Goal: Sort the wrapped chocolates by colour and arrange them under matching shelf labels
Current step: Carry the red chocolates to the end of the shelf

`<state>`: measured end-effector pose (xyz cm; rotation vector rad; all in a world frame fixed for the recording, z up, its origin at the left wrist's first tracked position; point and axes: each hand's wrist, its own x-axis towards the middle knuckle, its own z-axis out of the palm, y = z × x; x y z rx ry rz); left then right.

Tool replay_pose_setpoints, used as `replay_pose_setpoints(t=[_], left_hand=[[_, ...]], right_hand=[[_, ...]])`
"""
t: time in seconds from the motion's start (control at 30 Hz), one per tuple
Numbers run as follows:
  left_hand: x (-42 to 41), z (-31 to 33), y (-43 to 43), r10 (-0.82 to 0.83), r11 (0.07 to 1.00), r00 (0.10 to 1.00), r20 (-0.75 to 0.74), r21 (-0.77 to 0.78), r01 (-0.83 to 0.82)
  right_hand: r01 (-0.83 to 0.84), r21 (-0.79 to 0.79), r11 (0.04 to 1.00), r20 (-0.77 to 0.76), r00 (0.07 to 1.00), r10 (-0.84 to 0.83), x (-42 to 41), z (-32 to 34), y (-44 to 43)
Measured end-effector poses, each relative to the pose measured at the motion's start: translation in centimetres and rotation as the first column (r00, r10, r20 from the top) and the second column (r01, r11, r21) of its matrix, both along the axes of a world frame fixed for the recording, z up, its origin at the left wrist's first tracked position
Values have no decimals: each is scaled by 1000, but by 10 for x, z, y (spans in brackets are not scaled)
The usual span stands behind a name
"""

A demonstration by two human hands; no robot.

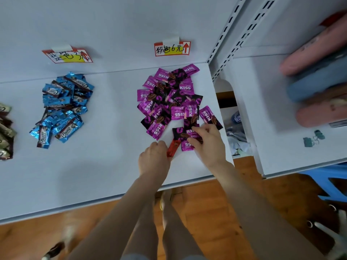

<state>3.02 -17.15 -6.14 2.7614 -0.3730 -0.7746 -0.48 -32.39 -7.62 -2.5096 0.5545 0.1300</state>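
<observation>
— Where does the red chocolate [173, 148] sit?
— At the near end of the white shelf [105, 166], at 6 o'clock of the heap of magenta chocolates [167, 102]. The person's left grip [155, 160] curls round its lower end, and the rest sticks out toward 1 o'clock.
— And the right grip [209, 145]?
— It rests at 3 o'clock of the red one, fingers bent over two magenta pieces at the heap's near end. Whether it pinches them or only presses cannot be told.
— Is the heap under its label?
— Yes, the pink label [172, 48] is taped to the back panel at 12 o'clock of it. At 9 o'clock, well apart, the blue chocolates [62, 107] lie below the blue label [67, 56]. Green-and-brown chocolates [5, 132] show at the far 9 o'clock edge.
</observation>
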Motion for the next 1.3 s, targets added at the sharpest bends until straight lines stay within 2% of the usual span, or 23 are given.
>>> replay_pose_setpoints(t=[0.17,0.27,0.33,0.4,0.5,0.67,0.83,0.97,1.3], left_hand=[[3,3,16,99,982,992,-79,-154,-110],[3,4,26,102,967,994,-49,-228,-111],[3,5,32,135,956,991,-17,-260,-135],[3,6,37,176,946,984,-1,-278,-169],[4,9,45,212,933,977,-11,-296,-206],[6,23,58,299,896,954,-33,-333,-293],[3,50,102,379,878,923,65,-341,-336],[-8,74,164,523,818,846,103,-338,-465],[-80,101,377,813,569,560,160,-426,-703]], right_hand=[[28,19,999,7,1000,-28,16,1,3],[8,62,998,34,999,-10,20,6,1],[56,-9,998,82,995,-55,19,7,-8],[79,-71,994,23,997,-78,17,6,-16],[-3,-87,996,-67,998,-3,12,4,-16],[-35,-123,992,17,999,37,19,19,-4],[-185,-85,979,118,974,194,44,47,32],[-347,-32,937,164,923,348,66,69,97],[-615,28,788,251,768,590,64,102,331]])
